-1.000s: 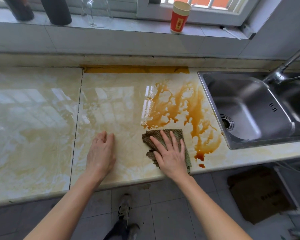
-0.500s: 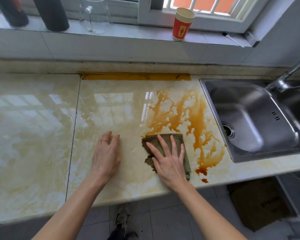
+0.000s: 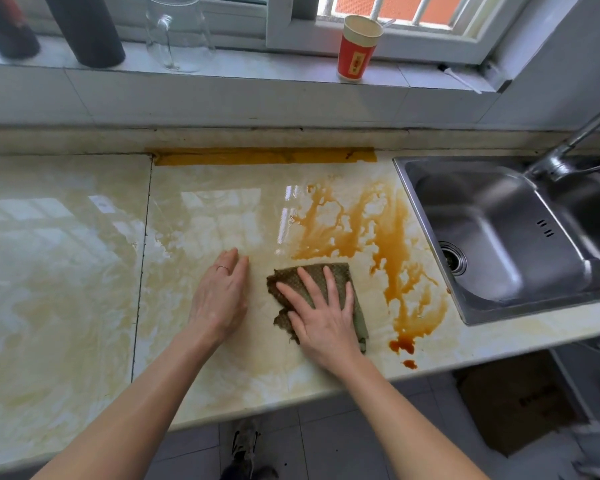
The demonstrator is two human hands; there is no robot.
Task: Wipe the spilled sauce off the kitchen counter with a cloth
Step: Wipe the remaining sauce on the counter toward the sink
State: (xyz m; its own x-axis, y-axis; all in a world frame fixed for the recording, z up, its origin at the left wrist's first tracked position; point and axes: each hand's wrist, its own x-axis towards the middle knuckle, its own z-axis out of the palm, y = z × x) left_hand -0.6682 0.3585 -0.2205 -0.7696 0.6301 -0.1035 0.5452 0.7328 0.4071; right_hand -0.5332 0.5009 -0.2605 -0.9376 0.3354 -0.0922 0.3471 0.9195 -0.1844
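Brown sauce [image 3: 378,237] is spread in streaks over the pale marble counter [image 3: 66,271], between its middle and the sink. A dark green cloth [image 3: 340,275] lies flat at the spill's lower left edge. My right hand [image 3: 323,317] presses on the cloth with straight, spread fingers and covers much of it. My left hand [image 3: 222,296] rests flat on the bare counter just left of the cloth, fingers together, a ring on one finger. Two small sauce drops [image 3: 404,346] sit near the counter's front edge.
A steel sink [image 3: 499,237] with a tap [image 3: 568,147] borders the spill on the right. On the window sill stand a red paper cup [image 3: 357,50], a glass jar [image 3: 175,32] and two dark bottles [image 3: 84,29]. Yellow tape [image 3: 264,155] runs along the back edge. A cardboard box [image 3: 516,407] lies on the floor.
The view has tilted so the counter sits lower in frame. My right hand with the cloth has stayed at the spill's lower left edge; my left hand keeps its place.
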